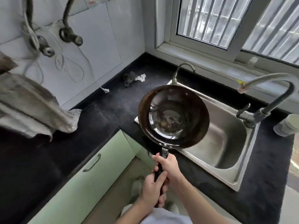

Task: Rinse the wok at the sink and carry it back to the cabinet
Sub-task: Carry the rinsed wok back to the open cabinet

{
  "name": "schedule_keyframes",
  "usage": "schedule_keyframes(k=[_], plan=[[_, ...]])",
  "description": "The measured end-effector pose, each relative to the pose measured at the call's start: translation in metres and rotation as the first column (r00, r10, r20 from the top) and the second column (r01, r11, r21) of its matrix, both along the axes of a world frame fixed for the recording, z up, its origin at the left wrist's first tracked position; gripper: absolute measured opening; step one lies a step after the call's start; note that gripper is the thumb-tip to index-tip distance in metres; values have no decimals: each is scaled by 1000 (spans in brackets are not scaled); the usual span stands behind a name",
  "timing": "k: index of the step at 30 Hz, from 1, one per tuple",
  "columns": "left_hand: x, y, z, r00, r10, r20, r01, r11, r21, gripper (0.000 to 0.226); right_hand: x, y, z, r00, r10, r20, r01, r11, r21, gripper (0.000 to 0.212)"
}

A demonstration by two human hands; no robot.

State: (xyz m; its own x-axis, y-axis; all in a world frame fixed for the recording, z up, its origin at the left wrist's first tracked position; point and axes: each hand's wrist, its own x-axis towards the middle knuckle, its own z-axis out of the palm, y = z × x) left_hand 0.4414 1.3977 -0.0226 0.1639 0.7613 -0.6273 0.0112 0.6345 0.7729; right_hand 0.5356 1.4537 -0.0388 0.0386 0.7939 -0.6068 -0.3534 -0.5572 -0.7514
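A dark round wok (174,117) with brown residue in its shiny bottom hangs in the air over the left edge of the steel sink (226,143). Its black handle (163,155) points back toward me. My right hand (169,167) grips the handle close to the bowl. My left hand (153,189) grips the handle's lower end, just behind the right one. The dark faucet (275,101) arches over the sink's right side, and no water runs from it.
A black countertop (113,107) wraps the corner, with a steel scourer (129,78) and paper scraps near the wall. Green cabinet doors (84,180) sit below. A grey cloth (32,107) hangs at left. A white cup (289,126) stands right of the faucet. A window fills the back wall.
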Motion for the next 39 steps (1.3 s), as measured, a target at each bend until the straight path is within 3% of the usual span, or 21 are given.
schedule_keyframes(k=[9, 16, 20, 31, 39], plan=[[1, -71, 1, 943, 331, 20, -331, 943, 16, 37, -25, -38, 2, 928, 362, 87, -365, 931, 16, 23], [-24, -125, 4, 803, 596, 7, -595, 802, 51, 37, -81, -76, 6, 778, 621, 89, -625, 780, 22, 20], [-42, -160, 7, 709, 702, -72, -695, 712, 97, 38, -112, -107, 5, 671, 738, 73, -741, 671, 15, 14], [-102, -288, 4, 473, 880, -43, -874, 475, 99, 34, -205, -233, 10, 423, 901, 95, -906, 423, 24, 20], [-155, -403, 8, 365, 930, 47, -929, 361, 79, 32, -272, -349, 12, 288, 950, 119, -957, 289, 12, 19]])
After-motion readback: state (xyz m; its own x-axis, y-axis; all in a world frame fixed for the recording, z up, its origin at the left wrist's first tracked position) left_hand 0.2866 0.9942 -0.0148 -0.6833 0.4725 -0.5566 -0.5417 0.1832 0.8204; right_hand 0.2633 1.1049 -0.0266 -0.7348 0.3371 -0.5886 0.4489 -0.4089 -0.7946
